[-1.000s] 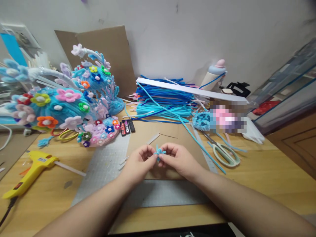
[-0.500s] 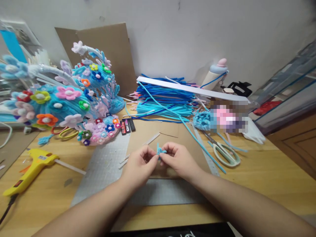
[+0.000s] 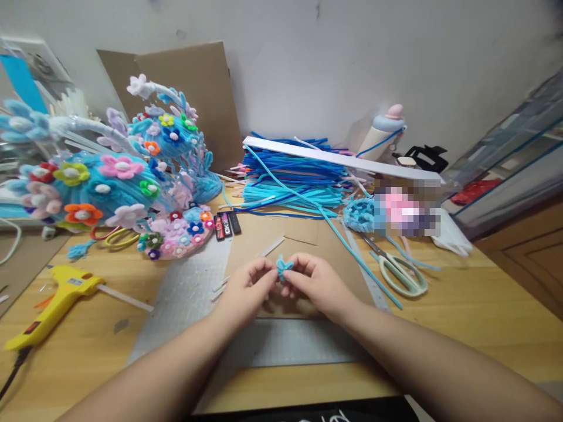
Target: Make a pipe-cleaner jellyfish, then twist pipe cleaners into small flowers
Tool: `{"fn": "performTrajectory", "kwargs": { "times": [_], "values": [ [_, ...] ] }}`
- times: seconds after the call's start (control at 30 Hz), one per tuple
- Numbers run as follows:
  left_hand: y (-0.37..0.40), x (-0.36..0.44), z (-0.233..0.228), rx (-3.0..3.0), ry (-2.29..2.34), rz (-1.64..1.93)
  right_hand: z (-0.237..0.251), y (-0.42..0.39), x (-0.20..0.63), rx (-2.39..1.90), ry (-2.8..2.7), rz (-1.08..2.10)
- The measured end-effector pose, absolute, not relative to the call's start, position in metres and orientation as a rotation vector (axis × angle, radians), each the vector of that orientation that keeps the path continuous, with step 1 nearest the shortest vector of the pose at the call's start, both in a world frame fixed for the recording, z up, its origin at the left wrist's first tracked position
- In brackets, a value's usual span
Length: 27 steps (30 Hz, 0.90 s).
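A small light-blue pipe-cleaner flower (image 3: 284,266) with looped petals is pinched between my two hands, above a cardboard sheet (image 3: 303,308). My left hand (image 3: 251,286) has thumb and forefinger closed on its left side. On its right side, my right hand (image 3: 315,281) grips a petal with thumb and forefinger, the other fingers curled underneath. My fingertips cover part of the flower's lower side. Beneath the cardboard lies a grey cutting mat (image 3: 176,316).
A yellow glue gun (image 3: 57,305) lies at left, below pipe-cleaner flower ornaments (image 3: 101,176). Blue pipe cleaners (image 3: 294,176) are stacked at the back under a white strip (image 3: 343,157). Scissors (image 3: 398,272) and a long blue pipe cleaner (image 3: 365,261) lie at right. A bottle (image 3: 380,138) stands behind.
The flower has turned between my fingers, so its looped petals now face me more. The blue stem end that stuck up now looks shorter. Both hands stay in nearly the same place.
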<state>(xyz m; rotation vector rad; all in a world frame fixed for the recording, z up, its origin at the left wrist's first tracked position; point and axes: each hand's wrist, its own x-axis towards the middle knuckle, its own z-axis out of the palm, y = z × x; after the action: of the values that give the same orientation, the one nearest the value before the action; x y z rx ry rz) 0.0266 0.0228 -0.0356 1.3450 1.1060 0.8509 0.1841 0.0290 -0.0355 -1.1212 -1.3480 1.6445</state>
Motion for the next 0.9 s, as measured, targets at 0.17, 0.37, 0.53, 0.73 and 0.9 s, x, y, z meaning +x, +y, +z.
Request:
{"fn": "performTrajectory", "kwargs": {
  "times": [0.17, 0.37, 0.53, 0.73, 0.9],
  "values": [
    [0.0219, 0.0262, -0.0369, 1.486, 1.217, 0.818, -0.0344, 0.0286, 0.1869, -1.165, -1.544, 1.59],
    [0.0229, 0.024, -0.0386, 1.653, 1.272, 0.82, -0.0342, 0.0266, 0.1906, -1.218, -1.914, 1.173],
    [0.0231, 0.0234, -0.0388, 1.662, 1.264, 0.813, -0.034, 0.0279, 0.1927, -1.155, -2.069, 0.921],
    [0.0208, 0.0256, -0.0384, 1.633, 1.301, 0.822, -0.0327, 0.025, 0.191, -1.129, -2.053, 0.863],
    [0.0187, 0.027, -0.0394, 1.597, 1.323, 0.825, -0.0325, 0.0208, 0.1894, -1.136, -2.049, 0.845]
  ]
}}
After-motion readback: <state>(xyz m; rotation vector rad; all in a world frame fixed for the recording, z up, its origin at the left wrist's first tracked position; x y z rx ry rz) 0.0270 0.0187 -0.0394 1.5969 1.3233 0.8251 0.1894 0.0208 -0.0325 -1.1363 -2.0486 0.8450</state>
